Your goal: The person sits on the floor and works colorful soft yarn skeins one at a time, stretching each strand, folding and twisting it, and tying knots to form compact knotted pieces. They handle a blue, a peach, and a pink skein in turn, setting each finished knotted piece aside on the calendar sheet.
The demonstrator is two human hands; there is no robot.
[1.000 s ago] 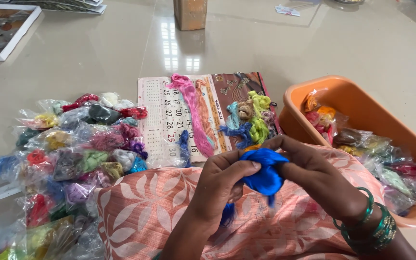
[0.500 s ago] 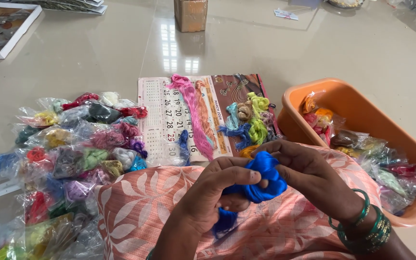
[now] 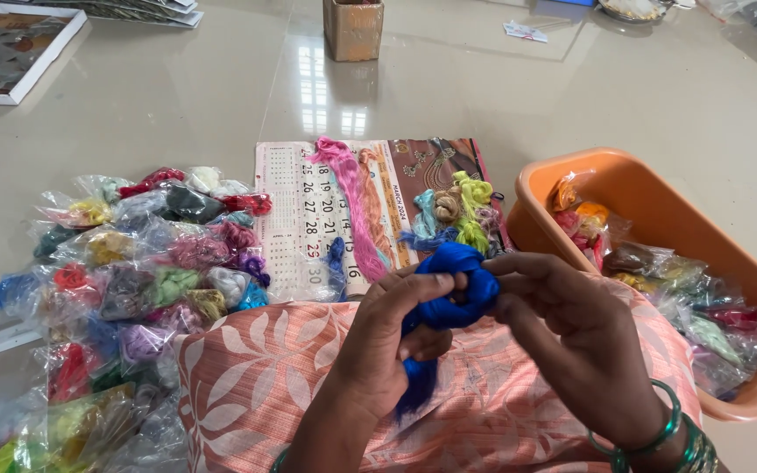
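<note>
Blue thread skein [image 3: 456, 285], bunched between both hands above our lap, tail hanging down. From left: clear packets of coloured thread [image 3: 133, 271] heaped on the glossy surface [image 3: 501, 96], probably within reach for picking; a calendar sheet [image 3: 308, 210] serving as a mat for loose pink strands [image 3: 352, 197] and small green and teal bundles [image 3: 457, 210]. Our left hand [image 3: 387, 337] closes thumb and fingers [image 3: 422, 285] on the skein; our right hand [image 3: 571, 324] curls its fingers over the other side, pinching it, apparently to keep the loops together. Far right, an orange tub [image 3: 659, 210] holds more packets.
</note>
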